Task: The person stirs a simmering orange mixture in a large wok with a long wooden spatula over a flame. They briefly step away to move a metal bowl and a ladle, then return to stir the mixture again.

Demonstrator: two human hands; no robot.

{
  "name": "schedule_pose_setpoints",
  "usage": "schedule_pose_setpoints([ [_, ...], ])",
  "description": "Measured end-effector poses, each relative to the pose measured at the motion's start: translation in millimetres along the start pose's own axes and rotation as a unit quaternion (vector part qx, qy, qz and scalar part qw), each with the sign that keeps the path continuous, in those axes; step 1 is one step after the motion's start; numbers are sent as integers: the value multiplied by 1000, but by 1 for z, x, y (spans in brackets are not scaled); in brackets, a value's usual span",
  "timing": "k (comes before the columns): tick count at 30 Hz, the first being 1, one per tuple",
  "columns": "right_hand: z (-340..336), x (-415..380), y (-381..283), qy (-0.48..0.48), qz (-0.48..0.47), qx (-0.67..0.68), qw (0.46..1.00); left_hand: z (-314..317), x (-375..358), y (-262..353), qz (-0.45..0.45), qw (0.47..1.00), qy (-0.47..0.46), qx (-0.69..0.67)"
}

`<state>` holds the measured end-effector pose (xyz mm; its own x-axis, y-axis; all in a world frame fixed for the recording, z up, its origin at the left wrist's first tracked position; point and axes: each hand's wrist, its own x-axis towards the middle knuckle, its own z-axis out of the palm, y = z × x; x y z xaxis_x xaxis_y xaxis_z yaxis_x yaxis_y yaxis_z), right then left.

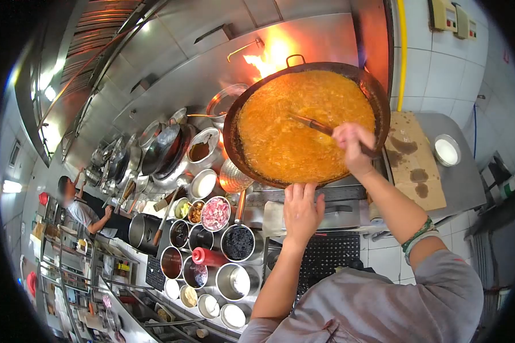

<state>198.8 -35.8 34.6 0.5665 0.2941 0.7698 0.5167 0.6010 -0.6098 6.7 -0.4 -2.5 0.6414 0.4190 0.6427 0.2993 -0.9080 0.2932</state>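
Note:
A large dark wok [230, 147] with a loop handle at its back holds bubbling orange-brown liquid [303, 131]. My right hand [353, 143] is closed around the wooden handle of a stirring tool [313, 124], whose far end dips into the liquid. At the wok's front edge, my left hand [302, 210] rests with its fingers stretched toward the rim and the thumb apart. A folded pale cloth [274, 219] lies just left of that hand. Flames [273, 51] rise behind the wok.
Left of the wok are a perforated skimmer [232, 176], a bowl of raw meat [216, 214], a red bottle [209, 257] and several metal pots. Stained cardboard [416, 166] and a white-filled bowl [447, 151] lie right. Another person [91, 211] stands far left.

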Motion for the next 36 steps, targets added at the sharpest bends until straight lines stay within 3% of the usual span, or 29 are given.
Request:
schedule_pose_setpoints([
  [3, 23, 2, 13, -62, -63, -41, 995, -3, -1, 0, -3, 1000, -12, 1],
  [7, 14, 25, 33, -101, -70, -67, 990, -6, -3, -1, 6, 1000, -6, 1],
  [13, -25, 90, 19, 12, 10, -64, 998, -9, -7, -1, 10, 999, -5, -35],
  [15, -40, 107, 16, 5, -4, -48, 999, -11, -9, -1, 8, 999, -3, -41],
  [32, -97, 194, -120, -111, 79, 0, 991, -9, -9, -9, 31, 997, 17, -63],
  [36, -96, 214, -156, -100, 103, -12, 990, -10, -9, -8, 24, 998, 17, -62],
])
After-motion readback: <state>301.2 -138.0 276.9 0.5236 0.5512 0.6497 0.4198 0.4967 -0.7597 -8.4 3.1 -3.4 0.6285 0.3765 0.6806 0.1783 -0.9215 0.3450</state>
